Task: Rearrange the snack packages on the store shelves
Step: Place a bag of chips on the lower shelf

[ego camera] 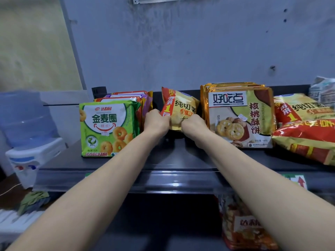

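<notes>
A yellow and red chip bag [181, 105] stands upright at the middle of the dark top shelf [177, 160]. My left hand [156, 122] grips its lower left edge and my right hand [194, 126] grips its lower right edge. To its left stands a row of packs fronted by a green ring-biscuit pack [107, 127]. To its right stands a row of gold walnut-cookie packs [239, 116]. The bag's bottom is hidden behind my hands.
More yellow and red chip bags [304, 122] lie piled at the shelf's right end, with a pale package [323, 89] behind them. A red snack bag [243, 227] sits on the lower shelf. A water dispenser [29, 134] stands at the left by the wall.
</notes>
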Tool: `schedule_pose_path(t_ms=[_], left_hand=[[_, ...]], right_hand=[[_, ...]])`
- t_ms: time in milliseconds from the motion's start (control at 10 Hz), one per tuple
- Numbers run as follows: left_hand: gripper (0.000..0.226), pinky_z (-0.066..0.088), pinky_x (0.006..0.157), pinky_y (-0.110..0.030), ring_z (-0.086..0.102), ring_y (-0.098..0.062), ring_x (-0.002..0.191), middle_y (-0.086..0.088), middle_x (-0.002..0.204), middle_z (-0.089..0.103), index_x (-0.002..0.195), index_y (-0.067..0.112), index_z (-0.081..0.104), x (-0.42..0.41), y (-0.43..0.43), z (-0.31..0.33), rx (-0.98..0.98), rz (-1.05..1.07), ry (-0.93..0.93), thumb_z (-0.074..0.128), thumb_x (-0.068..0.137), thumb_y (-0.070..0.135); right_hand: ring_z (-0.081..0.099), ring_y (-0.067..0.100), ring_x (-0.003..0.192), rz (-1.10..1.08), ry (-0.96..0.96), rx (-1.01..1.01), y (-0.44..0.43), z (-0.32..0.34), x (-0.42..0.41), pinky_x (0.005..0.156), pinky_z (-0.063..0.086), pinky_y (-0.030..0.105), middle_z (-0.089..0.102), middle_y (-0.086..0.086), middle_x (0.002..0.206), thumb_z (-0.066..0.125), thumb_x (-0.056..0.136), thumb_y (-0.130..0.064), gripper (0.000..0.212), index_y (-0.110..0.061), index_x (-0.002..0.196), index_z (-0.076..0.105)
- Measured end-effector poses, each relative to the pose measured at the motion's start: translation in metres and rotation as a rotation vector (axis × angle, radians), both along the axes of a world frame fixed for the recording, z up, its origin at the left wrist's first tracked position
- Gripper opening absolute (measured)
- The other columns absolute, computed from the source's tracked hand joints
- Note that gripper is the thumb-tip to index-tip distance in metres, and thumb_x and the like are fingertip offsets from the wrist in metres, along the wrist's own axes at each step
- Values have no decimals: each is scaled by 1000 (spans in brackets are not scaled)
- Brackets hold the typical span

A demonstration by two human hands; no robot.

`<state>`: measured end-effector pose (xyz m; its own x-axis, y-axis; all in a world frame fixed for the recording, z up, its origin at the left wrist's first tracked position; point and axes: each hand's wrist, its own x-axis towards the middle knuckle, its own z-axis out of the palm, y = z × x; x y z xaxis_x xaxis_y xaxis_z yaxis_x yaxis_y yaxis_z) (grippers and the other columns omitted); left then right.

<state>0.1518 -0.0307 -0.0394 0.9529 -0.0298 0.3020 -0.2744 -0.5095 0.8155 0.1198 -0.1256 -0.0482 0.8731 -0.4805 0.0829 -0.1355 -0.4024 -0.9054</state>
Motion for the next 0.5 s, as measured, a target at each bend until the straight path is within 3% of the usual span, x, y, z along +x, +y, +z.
schedule_pose_path(t_ms=[200, 300, 400, 500], left_hand=[[39, 46, 99, -40, 57, -25, 109, -10, 121, 59, 125, 11, 58, -20, 7, 15, 62, -6, -262, 59, 90, 27], [39, 41, 100, -32, 55, -25, 111, -10, 122, 56, 127, 10, 57, -34, 18, 23, 80, -7, -377, 60, 90, 23], [37, 36, 88, -20, 53, -22, 108, -11, 117, 54, 126, 11, 58, -52, 30, 31, 87, -11, -472, 59, 91, 23], [36, 35, 85, -16, 53, -19, 104, -9, 112, 55, 126, 12, 59, -69, 41, 35, 53, -52, -546, 60, 90, 19]], right_hand=[[52, 29, 112, -67, -114, 90, -1, 5, 1, 86, 46, 33, 53, 13, 126, 41, 92, -9, 37, -4, 128, 45], [54, 27, 101, -4, -200, 89, 1, 9, -6, 75, 46, 33, 56, 12, 112, 41, 88, -4, 31, -7, 118, 49], [55, 28, 104, 31, -287, 150, 10, 15, -19, 91, 52, 45, 57, 10, 110, 38, 89, -8, 25, -9, 110, 52], [57, 30, 103, 20, -350, 175, 14, 17, -32, 91, 50, 52, 61, 11, 105, 34, 85, -22, 23, -18, 85, 56]])
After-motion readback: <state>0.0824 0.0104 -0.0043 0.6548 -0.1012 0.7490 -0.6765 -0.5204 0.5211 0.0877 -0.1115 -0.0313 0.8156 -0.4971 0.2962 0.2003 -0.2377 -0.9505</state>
